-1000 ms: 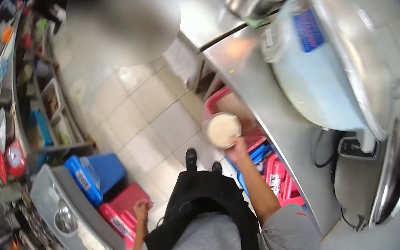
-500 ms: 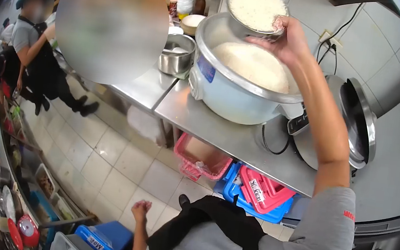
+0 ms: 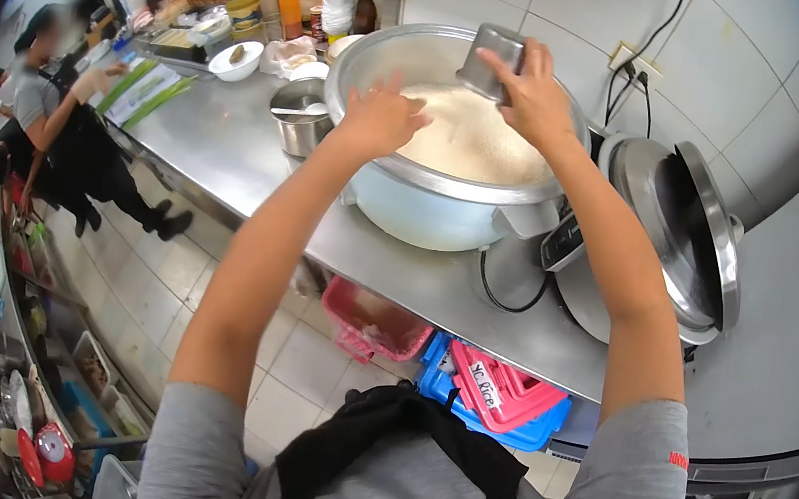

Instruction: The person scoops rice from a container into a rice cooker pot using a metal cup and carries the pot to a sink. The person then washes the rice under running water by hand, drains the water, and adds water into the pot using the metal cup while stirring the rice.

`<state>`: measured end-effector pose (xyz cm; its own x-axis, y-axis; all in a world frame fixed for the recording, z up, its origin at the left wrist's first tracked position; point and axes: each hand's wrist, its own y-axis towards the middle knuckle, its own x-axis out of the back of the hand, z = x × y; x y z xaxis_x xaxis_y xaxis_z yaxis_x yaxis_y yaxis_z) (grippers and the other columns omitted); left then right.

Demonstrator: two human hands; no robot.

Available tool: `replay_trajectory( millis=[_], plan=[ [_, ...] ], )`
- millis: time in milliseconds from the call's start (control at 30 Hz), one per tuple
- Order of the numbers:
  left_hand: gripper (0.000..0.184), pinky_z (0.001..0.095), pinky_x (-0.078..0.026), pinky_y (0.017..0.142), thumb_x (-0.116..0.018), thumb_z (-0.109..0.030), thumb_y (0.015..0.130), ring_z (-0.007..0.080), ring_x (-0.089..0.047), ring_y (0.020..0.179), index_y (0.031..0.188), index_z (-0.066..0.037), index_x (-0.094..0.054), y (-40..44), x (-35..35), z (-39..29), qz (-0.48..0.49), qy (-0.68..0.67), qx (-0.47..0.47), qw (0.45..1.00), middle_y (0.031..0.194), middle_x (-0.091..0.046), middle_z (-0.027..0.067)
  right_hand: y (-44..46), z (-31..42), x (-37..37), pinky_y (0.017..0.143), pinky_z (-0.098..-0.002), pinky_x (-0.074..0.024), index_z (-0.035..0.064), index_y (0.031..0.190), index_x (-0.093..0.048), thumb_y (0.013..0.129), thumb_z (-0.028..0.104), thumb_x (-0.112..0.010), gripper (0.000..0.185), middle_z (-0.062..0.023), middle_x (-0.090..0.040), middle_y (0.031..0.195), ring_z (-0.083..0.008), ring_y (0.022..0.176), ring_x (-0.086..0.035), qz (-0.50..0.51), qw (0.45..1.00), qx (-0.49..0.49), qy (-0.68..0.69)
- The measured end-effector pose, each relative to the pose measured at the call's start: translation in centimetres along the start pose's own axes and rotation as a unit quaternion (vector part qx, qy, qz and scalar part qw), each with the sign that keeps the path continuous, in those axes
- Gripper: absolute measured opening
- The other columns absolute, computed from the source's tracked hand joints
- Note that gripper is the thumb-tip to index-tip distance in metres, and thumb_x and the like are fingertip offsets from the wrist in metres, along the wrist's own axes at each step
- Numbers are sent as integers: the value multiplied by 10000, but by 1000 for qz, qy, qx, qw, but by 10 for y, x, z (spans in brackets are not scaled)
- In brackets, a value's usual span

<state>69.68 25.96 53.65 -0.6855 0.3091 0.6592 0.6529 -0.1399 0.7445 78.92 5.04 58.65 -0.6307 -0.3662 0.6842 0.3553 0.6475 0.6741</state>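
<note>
In my right hand (image 3: 542, 99) is a metal cup (image 3: 492, 58), tipped mouth-down over the large rice cooker pot (image 3: 422, 210). The fingers wrap around the cup's side. Pale uncooked rice (image 3: 478, 151) lies heaped inside the pot. Above the pot's left side is my left hand (image 3: 379, 122), holding nothing, with its fingers spread near the rice. I cannot tell whether it touches the grains.
A steel pot (image 3: 303, 126) with a utensil stands left of the cooker on the metal counter (image 3: 215, 155). A large lidded steel cooker (image 3: 659, 233) is at right. Below are a pink basket (image 3: 375, 322) and lids (image 3: 507, 390). A co-worker (image 3: 45, 102) stands far left.
My right hand has turned the cup, earlier full of rice, over above the pot. My left hand has risen from down by my side to the pot's left side.
</note>
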Motion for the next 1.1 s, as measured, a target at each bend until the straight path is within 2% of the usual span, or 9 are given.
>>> replay_trajectory(
  millis=[133, 367, 433, 567, 633, 767, 900, 1000, 1100],
  plan=[
    [275, 346, -421, 744, -573, -255, 727, 329, -520, 872, 962, -112, -586, 43, 3, -17, 313, -6, 149, 938, 1041, -517, 166, -26, -16, -29, 745, -361, -443, 146, 1063, -524, 651, 141, -586, 417, -242, -413, 1083, -367, 953, -457, 191, 975, -44, 103],
    [361, 345, -403, 795, -600, -156, 700, 310, -497, 940, 1041, -78, -514, 74, 4, -25, 90, -14, 84, 992, 1060, -499, 176, 24, -25, -56, 697, -385, -433, 15, 773, -586, 686, 38, -477, 142, -191, -559, 757, -332, 752, -542, 19, 982, -135, 128],
    [422, 335, -345, 880, -575, -156, 721, 307, -457, 1021, 1112, -54, -454, 79, 8, -34, 578, 117, 31, 807, 1132, -458, 162, 15, -12, -27, 743, -389, -424, 4, 839, -589, 671, 35, -467, 210, -189, -560, 852, -331, 808, -540, 373, 915, -76, 132],
    [447, 354, -296, 928, -510, -272, 782, 317, -385, 1103, 1152, -31, -434, 66, -32, -14, 102, -137, 97, 981, 1213, -368, 209, 23, -13, -25, 763, -364, -428, -16, 935, -574, 686, 86, -465, 290, -206, -547, 962, -284, 919, -532, 95, 955, -124, 252],
    [522, 370, -260, 947, -419, -358, 803, 308, -298, 1155, 1193, -17, -362, 69, -40, -35, 208, -208, 175, 940, 1250, -309, 209, 37, 4, -23, 733, -335, -430, -34, 886, -578, 704, 84, -452, 251, -220, -554, 918, -269, 929, -522, -1, 631, -588, 506],
    [650, 394, -207, 977, -281, -488, 833, 295, -167, 1233, 1256, 4, -253, 75, -51, -59, 355, -310, 283, 835, 1307, -219, 209, 59, 9, 9, 780, -351, -388, -31, 975, -498, 798, 182, -403, 293, -158, -520, 975, -265, 891, -484, 71, 413, -692, 588],
    [565, 498, -249, 918, -323, -405, 839, 347, -288, 1164, 1211, 20, -313, 107, -43, -56, 169, -555, 634, 511, 1251, -295, 242, 42, 24, -25, 813, -398, -366, -10, 1013, -469, 754, 147, -442, 304, -224, -500, 994, -345, 919, -468, -262, 828, -408, 282],
    [462, 524, -302, 863, -349, -339, 834, 350, -425, 1032, 1124, 20, -371, 132, -37, -47, 174, -629, 637, 410, 1163, -400, 202, 20, 30, -17, 877, -384, -335, -36, 982, -505, 695, 165, -495, 350, -221, -471, 1032, -350, 1019, -416, 186, 841, -273, 429],
    [449, 550, -327, 816, -358, -319, 826, 346, -480, 937, 1111, 26, -323, 128, -50, -35, 80, -563, 532, 627, 1113, -427, 181, 28, 22, -16, 821, -372, -373, -17, 952, -544, 652, 195, -515, 369, -223, -501, 1023, -355, 946, -476, -54, 856, -407, 313]
  ],
)
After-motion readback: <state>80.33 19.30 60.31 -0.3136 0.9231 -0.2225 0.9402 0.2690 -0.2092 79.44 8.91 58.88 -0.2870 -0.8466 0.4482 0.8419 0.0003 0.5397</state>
